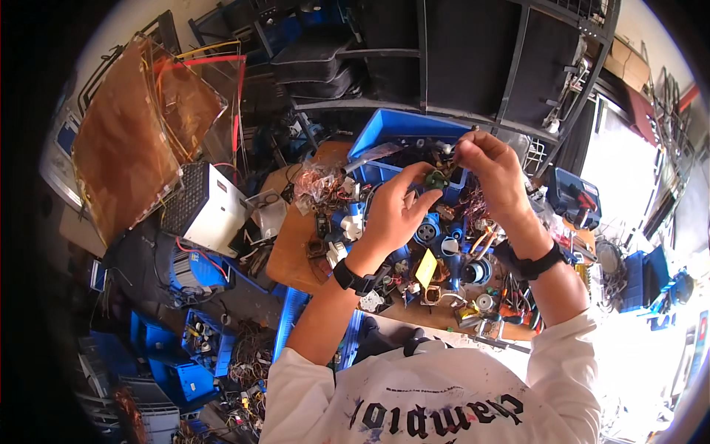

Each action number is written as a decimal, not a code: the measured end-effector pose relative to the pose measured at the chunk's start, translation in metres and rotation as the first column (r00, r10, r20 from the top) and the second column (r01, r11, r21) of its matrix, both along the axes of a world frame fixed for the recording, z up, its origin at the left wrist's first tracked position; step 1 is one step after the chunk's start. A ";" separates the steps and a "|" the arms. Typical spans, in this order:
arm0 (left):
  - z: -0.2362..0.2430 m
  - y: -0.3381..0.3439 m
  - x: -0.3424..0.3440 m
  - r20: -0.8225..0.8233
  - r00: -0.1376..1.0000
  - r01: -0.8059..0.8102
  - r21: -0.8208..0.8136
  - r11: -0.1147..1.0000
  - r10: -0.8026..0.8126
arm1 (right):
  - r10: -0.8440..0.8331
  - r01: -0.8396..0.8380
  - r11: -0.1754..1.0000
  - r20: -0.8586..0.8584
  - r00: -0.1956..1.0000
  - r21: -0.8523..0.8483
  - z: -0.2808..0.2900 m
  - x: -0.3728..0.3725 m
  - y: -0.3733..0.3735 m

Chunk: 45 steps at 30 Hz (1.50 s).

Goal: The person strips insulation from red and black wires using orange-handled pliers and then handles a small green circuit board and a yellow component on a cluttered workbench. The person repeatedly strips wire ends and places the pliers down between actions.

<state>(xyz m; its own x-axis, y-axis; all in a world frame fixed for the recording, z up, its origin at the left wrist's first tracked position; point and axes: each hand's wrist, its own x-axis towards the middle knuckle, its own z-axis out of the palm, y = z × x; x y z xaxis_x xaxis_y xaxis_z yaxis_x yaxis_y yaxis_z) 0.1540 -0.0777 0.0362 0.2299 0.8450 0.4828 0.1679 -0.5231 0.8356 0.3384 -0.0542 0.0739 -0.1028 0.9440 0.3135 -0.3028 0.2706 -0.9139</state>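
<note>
Above the cluttered wooden table, my left hand (392,214) grips a small round green part (437,180) between thumb and fingers; I cannot make out its exact kind. My right hand (497,172) is raised just to the right of it, thumb and fingers pinched together. What that pinch holds, if anything, is too small to name. Behind both hands stands a blue plastic bin (405,122) with dark loose parts inside. Below them lie a yellow card (426,268), a blue round part (427,231) and a bundle of thin reddish wires (481,201).
Several hand tools (520,303) lie at the table's (292,259) right front. A blue toolbox (575,198) sits beyond its right end. Blue crates (207,340) and tangled cables (253,355) cover the floor at left, near a white metal case (214,211) and brown sheets (122,140).
</note>
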 end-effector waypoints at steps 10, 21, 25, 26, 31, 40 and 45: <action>-0.028 0.008 -0.008 0.228 0.973 0.061 -0.078 0.995 -0.041 | 0.207 -0.166 0.956 0.152 0.966 -0.242 0.014 0.003 -0.006; -0.014 0.001 -0.018 0.574 0.800 0.387 -0.267 0.883 -0.177 | 0.161 -0.172 0.968 -0.073 0.984 -0.181 -0.016 0.001 -0.014; -0.011 -0.004 -0.017 0.529 0.836 0.341 -0.295 0.893 -0.144 | 0.139 -0.145 0.979 -0.048 0.989 -0.145 -0.009 0.000 -0.023; -0.010 -0.005 -0.017 0.517 0.846 0.319 -0.299 0.899 -0.129 | 0.116 -0.123 0.981 -0.054 0.992 -0.150 -0.011 -0.003 -0.023; -0.006 -0.002 -0.014 0.466 0.876 0.269 -0.253 0.929 -0.126 | 0.004 -0.004 1.000 0.025 1.000 0.012 -0.019 -0.006 -0.024; -0.009 -0.014 -0.014 0.513 0.851 0.232 -0.180 0.956 -0.110 | -0.220 0.213 0.975 0.218 0.951 0.057 -0.041 -0.037 -0.026; -0.017 0.007 0.018 0.432 0.859 0.312 -0.018 0.950 -0.274 | -0.434 0.377 0.901 0.407 0.804 0.216 -0.079 0.020 -0.006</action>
